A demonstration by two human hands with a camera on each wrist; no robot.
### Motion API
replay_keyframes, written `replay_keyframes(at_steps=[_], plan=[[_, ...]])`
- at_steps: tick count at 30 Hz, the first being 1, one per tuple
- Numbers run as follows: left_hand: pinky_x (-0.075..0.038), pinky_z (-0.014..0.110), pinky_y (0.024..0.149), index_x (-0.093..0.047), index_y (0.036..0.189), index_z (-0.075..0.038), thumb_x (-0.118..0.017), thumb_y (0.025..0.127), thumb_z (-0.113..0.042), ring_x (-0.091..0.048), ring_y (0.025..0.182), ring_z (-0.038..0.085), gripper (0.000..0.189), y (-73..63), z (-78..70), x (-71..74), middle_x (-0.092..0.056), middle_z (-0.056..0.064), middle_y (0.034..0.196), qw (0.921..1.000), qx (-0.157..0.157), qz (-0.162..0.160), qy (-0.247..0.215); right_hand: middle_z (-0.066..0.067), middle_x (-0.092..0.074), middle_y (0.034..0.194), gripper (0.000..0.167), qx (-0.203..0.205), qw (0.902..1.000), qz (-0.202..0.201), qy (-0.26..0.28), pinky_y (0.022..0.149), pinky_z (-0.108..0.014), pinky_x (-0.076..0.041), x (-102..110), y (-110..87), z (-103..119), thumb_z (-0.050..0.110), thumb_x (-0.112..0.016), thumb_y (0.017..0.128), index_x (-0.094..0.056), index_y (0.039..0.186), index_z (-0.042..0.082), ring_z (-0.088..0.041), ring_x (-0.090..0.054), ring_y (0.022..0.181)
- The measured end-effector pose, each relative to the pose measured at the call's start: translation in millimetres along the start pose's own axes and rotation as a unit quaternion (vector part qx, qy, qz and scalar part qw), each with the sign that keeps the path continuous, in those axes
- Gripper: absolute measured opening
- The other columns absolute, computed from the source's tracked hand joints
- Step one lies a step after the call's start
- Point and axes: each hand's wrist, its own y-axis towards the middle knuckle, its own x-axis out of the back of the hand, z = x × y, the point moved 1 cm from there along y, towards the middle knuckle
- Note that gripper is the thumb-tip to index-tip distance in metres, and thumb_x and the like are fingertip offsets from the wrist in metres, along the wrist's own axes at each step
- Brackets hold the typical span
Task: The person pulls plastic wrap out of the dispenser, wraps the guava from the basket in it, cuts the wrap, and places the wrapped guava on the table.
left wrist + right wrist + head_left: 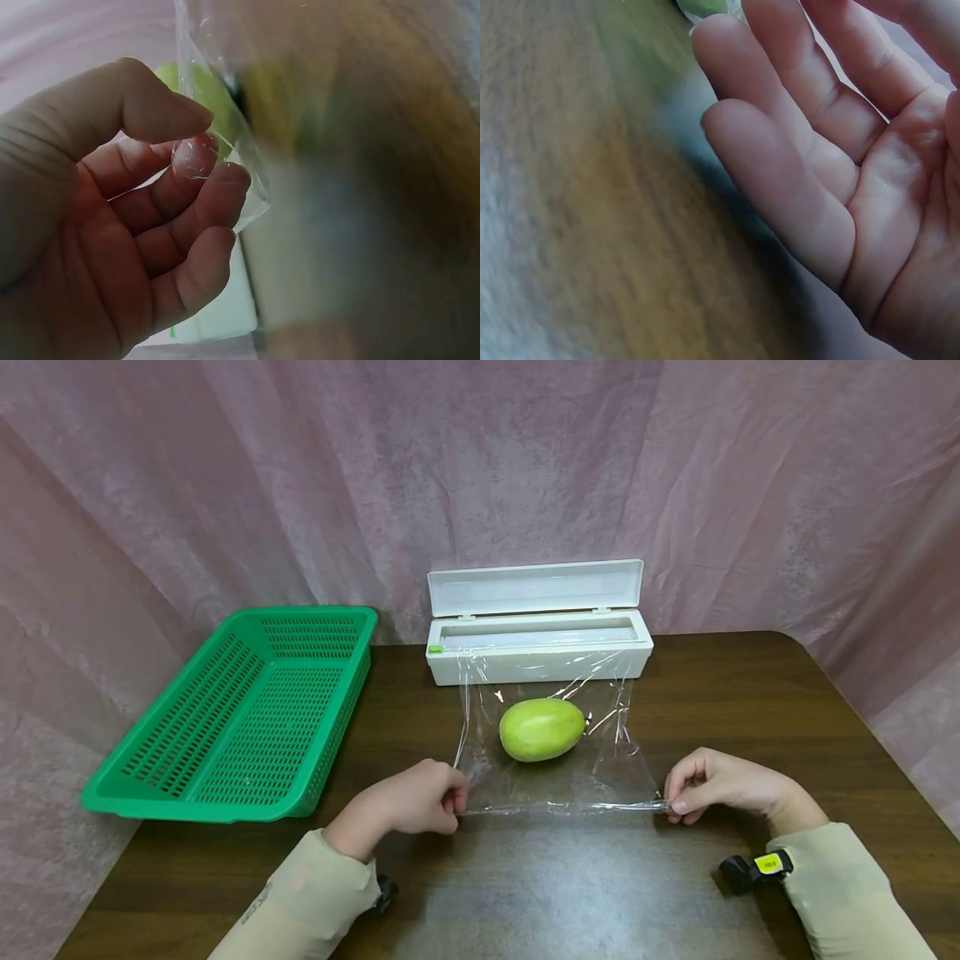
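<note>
1. The fingers (217,202) of the left hand (420,797) are pinching the near left corner of a thin, clear film (551,787).
2. The right hand (727,782) is pinching the near right corner between thumb and finger. Together, the hands are making the near edge straight.
3. The green fruit (542,731) is lying in the middle, between that edge and the white box (540,622). I am not able to tell if it is sitting on the film or under it.
4. The film is running from the open box on the far side of the table (547,893) to the hands.
5. The step in hand seems to be stretching the film. The next move is probably calling for a firm pinch and an even pull, so the film is not folding up.
6. The left wrist view is showing the film close up by the thumb; the head view is mostly showing that hand's back.
7. The right wrist view is showing the palm but missing the pinch. Only the head view is showing the green basket (262,732) on the left.
</note>
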Motion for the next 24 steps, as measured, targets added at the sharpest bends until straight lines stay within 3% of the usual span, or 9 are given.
replay_keyframes(at_steps=[8, 15, 24], plan=[[-0.04, 0.021, 0.054, -0.06, 0.072, -0.015, -0.062, 0.075, -0.002, -0.045, 0.058, 0.007, 0.014, -7.0, -4.2, 9.8, -0.05, -0.007, 0.063, 0.9995, -0.004, -0.033, -0.003, -0.001, -0.071, 0.085, 0.017, -0.001, 0.9998, -0.016, -0.012, 0.068, -0.035, -0.058, 1, -1.4, 7, -0.012, -0.053, 0.087, -0.067, 0.088, -0.002, -0.012, -0.068, 0.078], [-0.042, 0.023, 0.056, -0.061, 0.074, -0.014, -0.065, 0.079, -0.004, -0.047, 0.061, 0.009, 0.013, -11.9, -5.7, 16.2, -0.052, -0.005, 0.066, 0.9985, -0.005, -0.052, -0.015, -0.006, -0.07, 0.083, 0.021, 0.041, 0.9985, -0.013, -0.033, 0.065, -0.035, -0.057, 4, -3.0, 10, -0.016, -0.052, 0.085, -0.067, 0.089, -0.001, -0.015, -0.068, 0.077], [-0.046, 0.022, 0.057, -0.063, 0.075, -0.015, -0.067, 0.081, -0.005, -0.05, 0.064, 0.011, 0.013, -14.6, -7.4, 23.4, -0.055, -0.005, 0.068, 0.996, -0.013, -0.085, -0.026, -0.003, -0.071, 0.085, 0.024, 0.058, 0.9949, -0.057, -0.06, 0.066, -0.034, -0.057, 4, -4.5, 18, -0.015, -0.053, 0.085, -0.068, 0.088, 0.003, -0.018, -0.068, 0.076]])
